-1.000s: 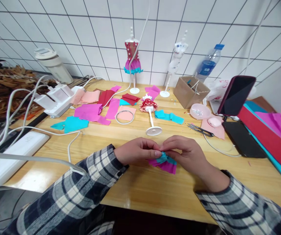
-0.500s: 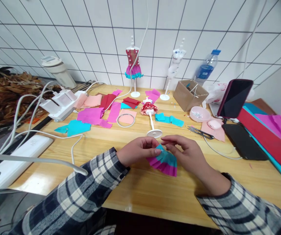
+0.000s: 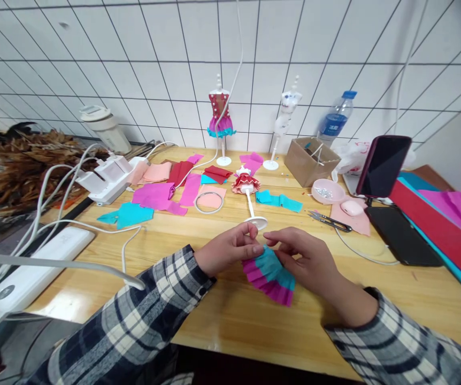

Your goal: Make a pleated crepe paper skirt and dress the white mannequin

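A pleated fan of crepe paper (image 3: 273, 275), turquoise above and magenta below, hangs between my hands over the front of the table. My left hand (image 3: 232, 248) pinches its gathered top edge at the left between thumb and fingers. At its right side, my right hand (image 3: 306, 259) is curled with thumb and fingers closed on the pleats; the exact contact is partly hidden. Just beyond the hands, a small white mannequin stand (image 3: 249, 200) in a red ruffled paper skirt lies on its side, its round base towards me.
Two mannequin stands, one dressed (image 3: 220, 115) and one white (image 3: 285, 117), stand by the tiled wall. Crepe paper scraps (image 3: 154, 195) and a metal ring (image 3: 209, 202) lie left. Thread snips (image 3: 330, 221), a bead bowl (image 3: 328, 191), a cardboard box (image 3: 308, 163) and a phone (image 3: 402, 235) are right. Cables (image 3: 124, 251) cross the left.
The view has tilted up a little, so the table sits lower in the picture. The paper fan is spread slightly wider and hangs lower; both hands keep hold of it.
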A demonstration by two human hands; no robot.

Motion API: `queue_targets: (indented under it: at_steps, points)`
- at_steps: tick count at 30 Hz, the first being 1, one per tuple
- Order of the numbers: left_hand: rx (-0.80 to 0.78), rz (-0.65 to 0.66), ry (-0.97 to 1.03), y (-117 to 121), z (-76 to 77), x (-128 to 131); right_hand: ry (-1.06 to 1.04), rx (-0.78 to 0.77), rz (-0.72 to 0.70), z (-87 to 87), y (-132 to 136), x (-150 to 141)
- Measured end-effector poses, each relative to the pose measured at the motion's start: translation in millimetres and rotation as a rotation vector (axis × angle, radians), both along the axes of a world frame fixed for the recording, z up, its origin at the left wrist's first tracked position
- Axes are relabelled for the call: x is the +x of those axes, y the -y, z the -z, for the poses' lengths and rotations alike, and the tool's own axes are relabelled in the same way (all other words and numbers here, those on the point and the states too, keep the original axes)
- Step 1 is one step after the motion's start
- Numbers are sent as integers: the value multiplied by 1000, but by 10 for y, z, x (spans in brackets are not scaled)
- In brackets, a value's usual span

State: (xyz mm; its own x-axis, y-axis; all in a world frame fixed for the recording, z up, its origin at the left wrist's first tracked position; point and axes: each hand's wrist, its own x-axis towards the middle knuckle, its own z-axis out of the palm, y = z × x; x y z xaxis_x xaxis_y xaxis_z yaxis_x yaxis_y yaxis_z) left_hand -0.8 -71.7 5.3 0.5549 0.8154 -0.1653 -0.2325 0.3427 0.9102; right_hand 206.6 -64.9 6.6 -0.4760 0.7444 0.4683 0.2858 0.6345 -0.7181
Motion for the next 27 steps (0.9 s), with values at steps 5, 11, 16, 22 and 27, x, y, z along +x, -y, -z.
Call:
queue_targets:
  at_steps: [5, 11, 16, 22, 27]
  points:
    - [-14, 46, 41, -9, 59, 15, -84, -197, 5, -22, 54, -44]
    - [-68, 71, 23, -6, 64, 4, -98, -278, -8, -39, 94, -95]
    - [-55, 61, 33, -18, 54, 0, -194, -412, 17, -28, 125, -134]
    - [-61, 25, 20, -18, 60, -7, -226, -362, 14, -44, 145, -143]
    - [-56, 34, 18, -17, 75, -19, -217, -319, -13, -78, 154, -139]
